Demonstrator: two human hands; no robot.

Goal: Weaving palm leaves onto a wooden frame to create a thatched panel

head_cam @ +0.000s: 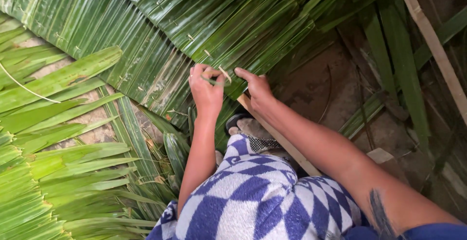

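1. While the left hand (206, 91) pinches a thin sliver (224, 74) at the leaf panel (194, 30), the right hand (258, 90) presses the leaves flat, fingers extended.
2. Judging by this, pin close, overlaps tight.

Both forearms reach forward side by side. The left hand (206, 91) curls its fingers (210, 72) into a pinch; the right hand (258, 90) points its fingers leftward, flat.
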